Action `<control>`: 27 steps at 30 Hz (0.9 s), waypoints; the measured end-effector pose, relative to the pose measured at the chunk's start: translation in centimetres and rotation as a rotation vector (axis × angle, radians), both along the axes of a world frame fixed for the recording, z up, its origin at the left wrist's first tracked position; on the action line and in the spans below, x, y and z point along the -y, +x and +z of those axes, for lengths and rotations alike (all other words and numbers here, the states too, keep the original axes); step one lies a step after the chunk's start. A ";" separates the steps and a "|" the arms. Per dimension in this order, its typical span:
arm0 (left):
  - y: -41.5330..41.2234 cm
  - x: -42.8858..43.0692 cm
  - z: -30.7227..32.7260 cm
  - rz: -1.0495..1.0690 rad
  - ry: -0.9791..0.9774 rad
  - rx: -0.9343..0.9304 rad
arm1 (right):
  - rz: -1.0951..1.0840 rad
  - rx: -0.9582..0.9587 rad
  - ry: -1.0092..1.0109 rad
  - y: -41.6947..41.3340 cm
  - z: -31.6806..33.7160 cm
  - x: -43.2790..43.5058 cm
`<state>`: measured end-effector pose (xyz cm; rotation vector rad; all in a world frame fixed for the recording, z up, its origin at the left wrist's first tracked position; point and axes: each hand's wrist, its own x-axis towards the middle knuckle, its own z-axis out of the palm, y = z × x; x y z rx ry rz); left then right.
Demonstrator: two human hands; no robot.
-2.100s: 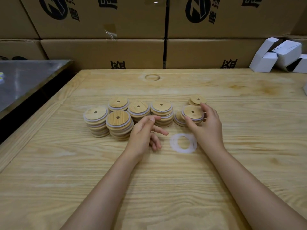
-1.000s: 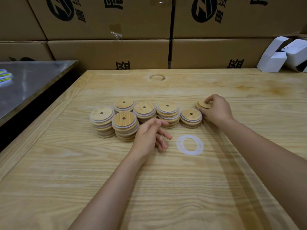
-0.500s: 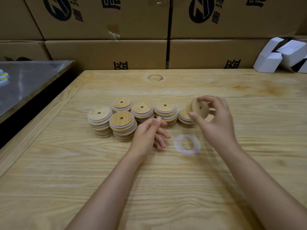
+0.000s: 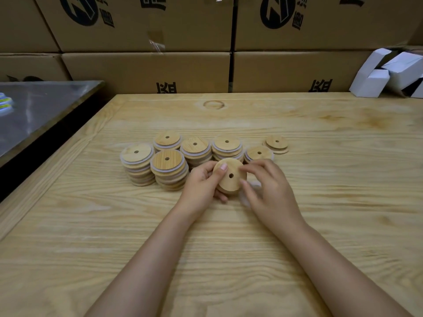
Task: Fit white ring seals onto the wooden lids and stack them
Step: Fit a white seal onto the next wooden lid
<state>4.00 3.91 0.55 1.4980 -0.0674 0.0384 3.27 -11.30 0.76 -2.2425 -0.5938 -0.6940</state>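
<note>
Both forearms reach forward, converging. The left hand (image 4: 201,186) grips a lid (image 4: 231,179), thumb across its face; the right hand (image 4: 271,193), blurred, curls at its right edge.

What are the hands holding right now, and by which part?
The left hand grips a wooden lid by its left rim, thumb on its face. The right hand is blurred beside the white ring; its hold cannot be told.

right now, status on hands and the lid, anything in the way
Left hand grips the wooden lid, tilted off the table. Right hand over the white ring, grip unclear. Lid stacks close behind, not blocking.
</note>
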 end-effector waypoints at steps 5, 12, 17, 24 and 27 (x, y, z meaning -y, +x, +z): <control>0.2 0.0 -0.4 0.023 -0.001 0.002 | -0.135 -0.062 -0.034 0.4 -0.2 1.2; 0.3 0.1 -0.7 0.044 0.061 0.014 | -0.103 -0.235 -0.293 1.2 -0.9 1.3; 0.4 0.1 -0.8 0.053 0.078 0.014 | -0.104 -0.198 -0.319 1.1 -1.0 1.1; 0.2 0.2 -0.5 0.072 -0.003 0.058 | -0.119 -0.084 -0.190 1.0 -0.7 1.0; 0.1 0.2 -0.4 0.060 -0.013 0.103 | -0.127 -0.012 -0.108 0.9 -0.4 1.0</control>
